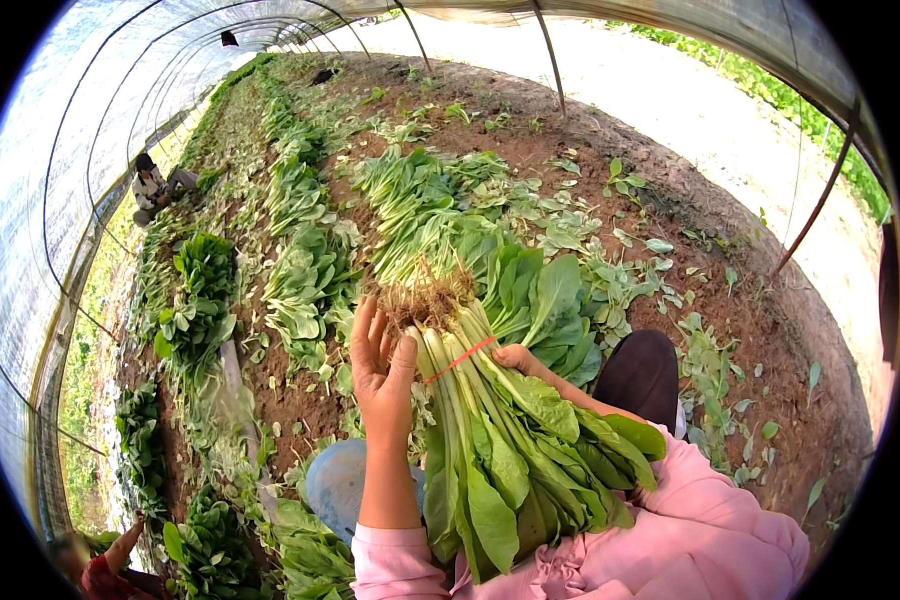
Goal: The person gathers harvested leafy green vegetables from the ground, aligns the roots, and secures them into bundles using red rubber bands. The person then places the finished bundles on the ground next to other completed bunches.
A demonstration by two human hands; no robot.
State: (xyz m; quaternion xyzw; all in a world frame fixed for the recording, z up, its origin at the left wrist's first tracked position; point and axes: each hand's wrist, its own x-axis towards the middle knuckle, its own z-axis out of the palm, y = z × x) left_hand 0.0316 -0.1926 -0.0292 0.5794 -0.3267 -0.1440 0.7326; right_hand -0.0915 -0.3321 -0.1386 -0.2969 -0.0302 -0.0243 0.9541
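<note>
A large bunch of leafy greens (pixel 495 442), bound by a red band (pixel 459 360), lies over the lap with its leaves towards the pink clothing. Its brown roots (pixel 420 296) point away from the body. My left hand (pixel 379 352) is upright at the left of the roots and stems, palm towards them, fingers apart. My right hand (pixel 521 360) is on the bunch's right side near the band; only part of it shows, the rest being hidden by stems and leaves. Just beyond the roots, more cut greens (pixel 412 202) lie in a pile on the soil.
Rows of greens (pixel 300 285) and loose leaves cover the soil. Heaped bunches (pixel 202 292) lie at the left. One person (pixel 150 187) sits at the upper left, another (pixel 112 562) is at the lower left. Tunnel hoops (pixel 551 60) and plastic film arch over the bed.
</note>
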